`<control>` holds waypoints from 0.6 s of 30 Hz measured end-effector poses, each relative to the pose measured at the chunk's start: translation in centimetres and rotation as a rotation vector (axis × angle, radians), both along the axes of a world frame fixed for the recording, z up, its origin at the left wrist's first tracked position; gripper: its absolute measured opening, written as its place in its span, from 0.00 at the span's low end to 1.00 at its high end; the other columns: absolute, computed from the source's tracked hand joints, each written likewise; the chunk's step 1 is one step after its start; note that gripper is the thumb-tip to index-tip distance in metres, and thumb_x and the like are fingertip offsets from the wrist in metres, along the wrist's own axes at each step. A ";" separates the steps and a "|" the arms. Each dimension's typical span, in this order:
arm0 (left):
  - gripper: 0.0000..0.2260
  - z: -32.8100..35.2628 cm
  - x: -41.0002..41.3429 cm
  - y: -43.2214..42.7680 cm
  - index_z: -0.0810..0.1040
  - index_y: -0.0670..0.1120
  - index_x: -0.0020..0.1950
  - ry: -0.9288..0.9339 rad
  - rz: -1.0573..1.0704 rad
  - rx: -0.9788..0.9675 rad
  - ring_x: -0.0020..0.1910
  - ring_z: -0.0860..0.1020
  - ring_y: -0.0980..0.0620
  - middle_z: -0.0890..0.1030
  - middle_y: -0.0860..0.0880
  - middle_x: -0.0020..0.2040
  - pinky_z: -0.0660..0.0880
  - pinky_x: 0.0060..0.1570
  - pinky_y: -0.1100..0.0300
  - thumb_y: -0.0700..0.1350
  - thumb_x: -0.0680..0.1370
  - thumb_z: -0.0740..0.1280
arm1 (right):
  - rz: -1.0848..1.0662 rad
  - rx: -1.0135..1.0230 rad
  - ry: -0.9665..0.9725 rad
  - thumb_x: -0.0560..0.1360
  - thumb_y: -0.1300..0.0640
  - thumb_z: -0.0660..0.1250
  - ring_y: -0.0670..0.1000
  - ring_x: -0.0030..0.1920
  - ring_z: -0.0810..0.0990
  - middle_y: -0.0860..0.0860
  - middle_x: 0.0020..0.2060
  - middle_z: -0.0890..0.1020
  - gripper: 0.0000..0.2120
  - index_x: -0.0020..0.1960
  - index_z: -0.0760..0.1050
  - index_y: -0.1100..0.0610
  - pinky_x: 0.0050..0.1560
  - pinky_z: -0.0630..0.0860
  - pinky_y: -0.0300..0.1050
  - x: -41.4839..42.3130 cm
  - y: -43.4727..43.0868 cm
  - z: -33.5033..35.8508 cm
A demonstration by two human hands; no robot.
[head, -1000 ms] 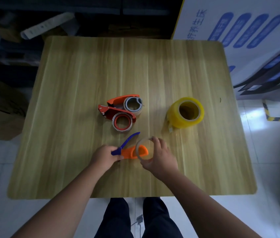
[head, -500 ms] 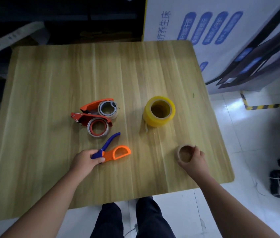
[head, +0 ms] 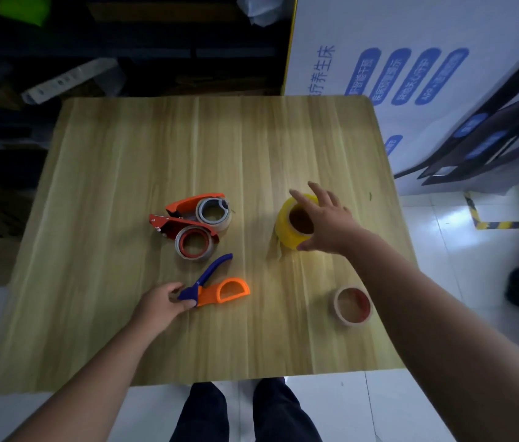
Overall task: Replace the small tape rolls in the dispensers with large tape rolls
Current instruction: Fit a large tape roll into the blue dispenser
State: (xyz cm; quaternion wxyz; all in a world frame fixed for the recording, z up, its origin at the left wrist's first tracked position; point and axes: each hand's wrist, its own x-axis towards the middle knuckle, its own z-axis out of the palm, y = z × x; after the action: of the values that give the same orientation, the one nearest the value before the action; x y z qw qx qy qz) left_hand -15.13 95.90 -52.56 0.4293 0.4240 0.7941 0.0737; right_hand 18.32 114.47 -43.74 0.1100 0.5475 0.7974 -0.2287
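Standing on the surface (head: 124,186) right of centre, the large yellow tape roll (head: 285,229) is reached over by the right hand (head: 328,224), its fingers spread apart and not closed on it. Nearer, the orange and blue dispenser (head: 223,291) lies empty, its blue handle pinched by the left hand (head: 159,306). One small roll (head: 363,306) is set aside at the near right. Two red dispensers (head: 188,224) are seen loaded with small rolls, so most of the work is judged to remain.

The table (head: 156,148) looks like pale wood-grain laminate, smooth with a mild sheen; the orange dispenser (head: 229,291) appears matt plastic, and the yellow tape roll (head: 287,232) glossy, translucent film
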 end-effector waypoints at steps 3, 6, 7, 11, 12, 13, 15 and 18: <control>0.30 0.2 0.1 -0.5 0.74 0.48 0.68 0.013 0.003 -0.005 0.55 0.78 0.51 0.80 0.50 0.61 0.75 0.56 0.51 0.53 0.68 0.76 | 0.068 -0.087 -0.143 0.64 0.45 0.80 0.63 0.78 0.44 0.46 0.78 0.39 0.57 0.77 0.41 0.34 0.67 0.65 0.70 -1.2 1.1 -0.9; 0.28 0.1 -0.1 -1.0 0.74 0.49 0.68 0.003 0.007 -0.016 0.56 0.78 0.51 0.79 0.51 0.62 0.75 0.56 0.52 0.53 0.69 0.76 | 0.067 -0.050 -0.186 0.65 0.48 0.79 0.64 0.76 0.48 0.47 0.78 0.40 0.55 0.76 0.43 0.33 0.63 0.70 0.67 -1.1 1.3 -1.6; 0.28 0.1 -0.2 -1.2 0.74 0.50 0.67 -0.004 0.013 -0.016 0.56 0.78 0.51 0.79 0.51 0.62 0.75 0.56 0.51 0.53 0.69 0.75 | 0.052 -0.037 -0.179 0.65 0.49 0.79 0.64 0.76 0.50 0.47 0.78 0.40 0.55 0.76 0.42 0.33 0.62 0.71 0.66 -1.0 1.2 -1.7; 0.27 0.2 -0.5 -1.6 0.73 0.51 0.67 0.004 0.022 -0.013 0.58 0.77 0.50 0.78 0.52 0.63 0.75 0.57 0.50 0.53 0.70 0.75 | 0.004 0.005 -0.106 0.63 0.46 0.78 0.64 0.72 0.59 0.51 0.77 0.50 0.54 0.75 0.44 0.33 0.60 0.74 0.61 -0.9 0.5 -1.6; 0.27 0.3 -0.5 -1.6 0.73 0.51 0.68 0.011 0.023 -0.008 0.59 0.77 0.50 0.78 0.51 0.64 0.75 0.57 0.50 0.53 0.70 0.75 | -0.006 0.018 -0.086 0.63 0.44 0.77 0.63 0.71 0.61 0.52 0.77 0.52 0.54 0.75 0.44 0.34 0.60 0.74 0.61 -1.0 0.2 -1.4; 0.27 0.4 -0.5 -1.6 0.73 0.50 0.68 0.016 0.022 -0.003 0.59 0.77 0.50 0.78 0.51 0.64 0.75 0.57 0.50 0.53 0.70 0.75 | -0.019 0.034 -0.066 0.63 0.42 0.77 0.64 0.70 0.61 0.53 0.76 0.53 0.53 0.75 0.45 0.34 0.60 0.74 0.61 -1.2 -0.2 -1.1; 0.27 0.7 -0.5 -1.5 0.73 0.50 0.68 0.017 0.019 0.009 0.60 0.76 0.50 0.77 0.52 0.65 0.75 0.57 0.52 0.53 0.71 0.74 | -0.053 0.097 -0.006 0.62 0.38 0.76 0.65 0.68 0.62 0.54 0.75 0.54 0.52 0.76 0.47 0.36 0.61 0.72 0.62 -1.8 -1.4 -0.3; 0.29 1.5 -0.2 -1.0 0.72 0.49 0.69 0.010 0.023 0.028 0.61 0.75 0.51 0.76 0.51 0.66 0.74 0.56 0.55 0.54 0.70 0.74 | -0.117 0.189 0.106 0.62 0.38 0.76 0.66 0.69 0.62 0.57 0.75 0.55 0.53 0.78 0.49 0.41 0.65 0.69 0.62 -3.4 -4.6 0.8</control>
State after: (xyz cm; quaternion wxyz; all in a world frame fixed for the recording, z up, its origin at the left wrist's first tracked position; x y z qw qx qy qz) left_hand -15.36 94.88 -51.09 0.4185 0.4211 0.7999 0.0879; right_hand 14.87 109.91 -42.95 0.0022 0.5884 0.7866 -0.1871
